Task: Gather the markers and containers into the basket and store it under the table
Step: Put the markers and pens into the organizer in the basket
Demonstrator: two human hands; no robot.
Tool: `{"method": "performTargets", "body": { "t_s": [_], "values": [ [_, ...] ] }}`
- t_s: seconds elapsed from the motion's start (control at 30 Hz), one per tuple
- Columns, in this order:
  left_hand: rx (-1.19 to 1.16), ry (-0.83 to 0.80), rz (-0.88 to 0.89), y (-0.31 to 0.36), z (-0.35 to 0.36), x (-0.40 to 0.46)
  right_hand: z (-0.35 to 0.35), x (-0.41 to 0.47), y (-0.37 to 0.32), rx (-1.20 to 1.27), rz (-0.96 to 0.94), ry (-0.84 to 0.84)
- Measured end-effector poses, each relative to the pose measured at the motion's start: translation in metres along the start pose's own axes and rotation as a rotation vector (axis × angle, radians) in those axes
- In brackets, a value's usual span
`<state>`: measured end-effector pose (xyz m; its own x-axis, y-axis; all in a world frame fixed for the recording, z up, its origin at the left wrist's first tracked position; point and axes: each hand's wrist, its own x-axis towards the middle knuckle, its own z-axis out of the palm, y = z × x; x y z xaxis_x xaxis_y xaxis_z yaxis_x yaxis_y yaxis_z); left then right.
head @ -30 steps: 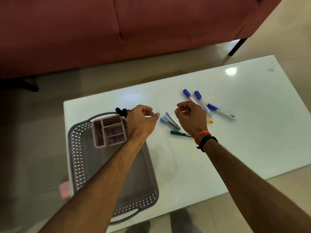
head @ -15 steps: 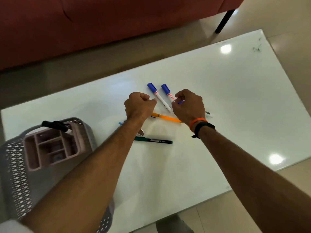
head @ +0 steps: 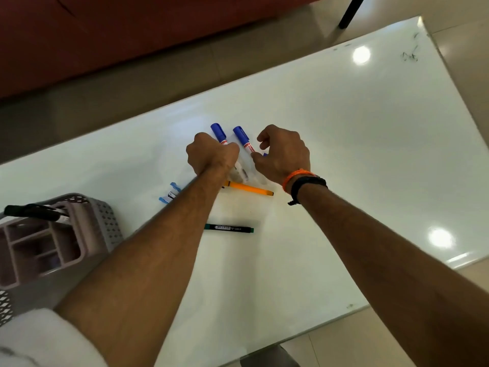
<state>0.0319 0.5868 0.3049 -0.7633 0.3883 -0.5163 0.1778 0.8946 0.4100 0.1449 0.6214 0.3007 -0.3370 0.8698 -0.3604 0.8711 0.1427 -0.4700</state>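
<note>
Two blue-capped white markers [head: 218,131] [head: 241,135] lie side by side on the white table [head: 344,144]. My left hand [head: 211,156] is a fist closed over the left one's barrel. My right hand [head: 284,154] curls beside the other, thumb touching it; a third blue marker's cap [head: 265,154] peeks out inside that hand. An orange pen [head: 248,188], a green marker [head: 229,228] and light-blue-capped pens [head: 169,194] lie nearer me. The grey basket [head: 104,215] at the left holds a pink organiser [head: 39,245], with a black marker [head: 31,210] on top.
A dark red sofa [head: 119,35] stands beyond the table across a strip of tiled floor. A black furniture leg [head: 350,11] is at the far right. The table's near edge runs along the bottom right, and black scribbles [head: 410,56] mark its far corner.
My view swung right, so the basket slid to the left edge. Both hands moved from near the basket to the blue markers and closed onto them; the orange pen now lies on the table.
</note>
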Motion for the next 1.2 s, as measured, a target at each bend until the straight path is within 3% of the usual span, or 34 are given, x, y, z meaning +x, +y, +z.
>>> {"method": "performTargets", "body": {
  "t_s": [0.17, 0.3, 0.47, 0.7, 0.8, 1.2],
  "values": [
    [-0.187, -0.043, -0.037, -0.008, -0.016, 0.008, 0.005, 0.005, -0.003, -0.03, 0.023, -0.006],
    [-0.177, -0.044, 0.061, -0.021, -0.028, 0.003, 0.013, 0.011, -0.011, -0.07, 0.062, -0.038],
    [-0.237, -0.049, 0.05, -0.033, -0.04, 0.004, 0.019, 0.011, -0.018, -0.086, 0.081, -0.025],
    [-0.3, -0.041, 0.085, -0.05, -0.081, -0.002, 0.016, -0.026, -0.054, 0.299, 0.049, 0.171],
    [-0.357, -0.014, 0.107, -0.064, -0.109, -0.005, 0.017, -0.047, -0.081, 0.39, 0.002, 0.168],
    [-0.483, 0.142, 0.304, -0.158, -0.236, -0.031, 0.049, -0.132, -0.195, 0.537, -0.179, 0.227]
  ]
}}
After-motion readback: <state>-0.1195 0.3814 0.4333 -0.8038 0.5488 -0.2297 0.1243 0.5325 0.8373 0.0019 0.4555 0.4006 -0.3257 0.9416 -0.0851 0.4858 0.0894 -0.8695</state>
